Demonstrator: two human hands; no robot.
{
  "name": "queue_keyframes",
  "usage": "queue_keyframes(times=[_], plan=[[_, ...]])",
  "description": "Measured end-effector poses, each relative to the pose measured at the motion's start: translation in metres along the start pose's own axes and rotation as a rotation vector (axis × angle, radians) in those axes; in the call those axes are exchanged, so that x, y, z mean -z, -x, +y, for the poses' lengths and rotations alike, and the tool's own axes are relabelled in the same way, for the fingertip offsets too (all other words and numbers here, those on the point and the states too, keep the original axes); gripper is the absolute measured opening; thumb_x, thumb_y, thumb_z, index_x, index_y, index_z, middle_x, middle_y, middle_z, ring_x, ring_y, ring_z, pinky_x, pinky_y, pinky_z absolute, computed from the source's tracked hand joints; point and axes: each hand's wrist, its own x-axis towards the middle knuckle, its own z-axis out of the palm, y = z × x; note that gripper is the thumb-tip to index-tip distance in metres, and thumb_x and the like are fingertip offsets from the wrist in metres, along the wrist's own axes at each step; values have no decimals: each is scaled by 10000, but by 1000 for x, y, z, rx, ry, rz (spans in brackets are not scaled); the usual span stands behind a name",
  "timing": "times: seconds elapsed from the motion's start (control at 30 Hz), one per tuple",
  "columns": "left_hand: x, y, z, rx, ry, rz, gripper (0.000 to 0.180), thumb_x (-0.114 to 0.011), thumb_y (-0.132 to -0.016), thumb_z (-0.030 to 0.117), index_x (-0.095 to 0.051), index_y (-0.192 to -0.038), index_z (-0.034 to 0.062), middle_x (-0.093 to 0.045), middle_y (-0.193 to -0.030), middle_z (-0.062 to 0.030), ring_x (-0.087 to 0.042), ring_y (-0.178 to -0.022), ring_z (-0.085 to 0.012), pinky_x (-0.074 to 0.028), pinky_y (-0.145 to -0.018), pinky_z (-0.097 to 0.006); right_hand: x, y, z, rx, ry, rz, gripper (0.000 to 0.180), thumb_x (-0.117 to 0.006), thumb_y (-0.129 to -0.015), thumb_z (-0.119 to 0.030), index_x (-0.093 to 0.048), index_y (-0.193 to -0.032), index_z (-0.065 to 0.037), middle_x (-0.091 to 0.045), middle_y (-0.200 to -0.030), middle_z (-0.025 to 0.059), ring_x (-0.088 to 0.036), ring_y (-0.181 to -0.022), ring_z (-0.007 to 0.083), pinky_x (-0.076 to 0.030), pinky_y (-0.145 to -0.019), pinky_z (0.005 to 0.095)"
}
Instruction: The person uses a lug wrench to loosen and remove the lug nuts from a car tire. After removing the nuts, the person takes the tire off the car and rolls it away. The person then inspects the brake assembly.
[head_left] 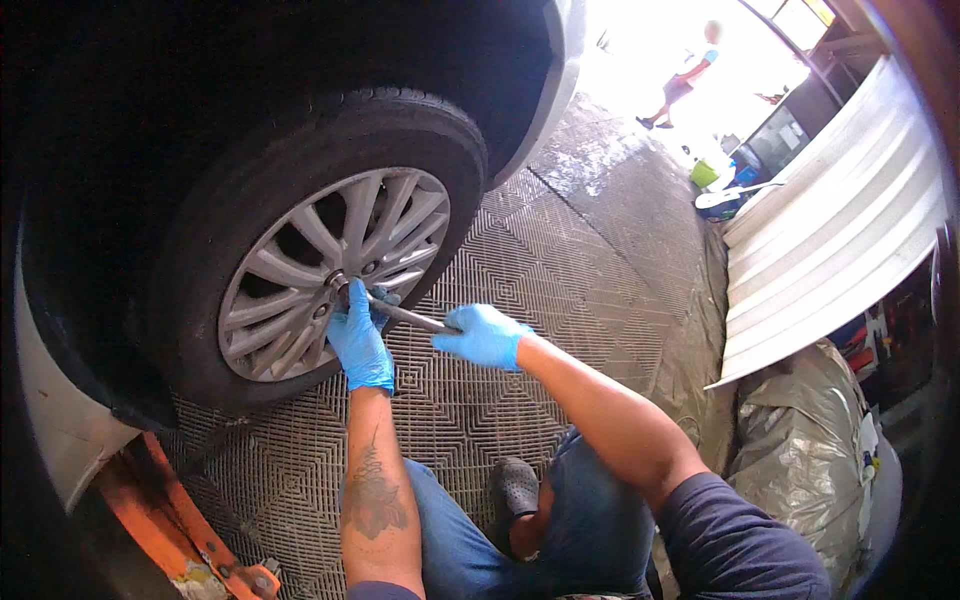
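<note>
Orange lift arm on grid floor matting, silver tarp, distant person in sunlight.

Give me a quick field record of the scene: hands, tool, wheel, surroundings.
left hand: blue glove, on the wrench near the wheel's middle
right hand: blue glove, gripping the wrench's outer end
wrench: metal bar, socket end at the hub
wheel: silver spokes, black tyre, on a car
floor: patterned grid mat
lift arm: orange, lower left
background: person standing in bright daylight
</note>
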Motion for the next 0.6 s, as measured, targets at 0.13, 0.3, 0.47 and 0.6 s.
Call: queue_keyframes(times=[0.13, 0.3, 0.47, 0.6], plan=[[-4, 11, 13, 124, 146, 43, 262, -559, -990, 308, -575, -994, 46, -569, -701, -20, -542, -571, -127, -520, -618, -304, -16, 61, -13, -135, -595, -237, 306, -537, -979, -281, -587, -1099, -4, -658, -768, 94, -644, -599, 150, -546, -543, 296], [8, 2, 16, 401, 743, -188, 484, -508, -983, 446, -564, -1142, -8, -384, -601, 37, -297, -447, -71, -316, -475, -234, -68, 151, -31, -123, -1294, -493, 394, -532, -985, -387, -538, -1229, -77, -556, -664, 19, -527, -476, 106, -433, -391, 251], [11, 3, 8, 495, 1285, -374, 594, -419, -985, 399, -453, -1332, -82, -341, -580, 34, -331, -427, -82, -350, -472, -229, -90, 186, -17, -118, -1922, -550, 320, -506, -999, -384, -537, -1160, -109, -476, -645, -11, -391, -421, 74, -301, -341, 228], [16, -7, 1, 574, 946, -340, 506, -410, -984, 424, -584, -1124, -30, -482, -615, -12, -443, -509, -150, -431, -577, -311, -114, 177, -9, 191, -407, 363, 401, -573, -950, -292, -518, -1325, -161, -496, -595, 81, -485, -423, 216, -390, -382, 343]])
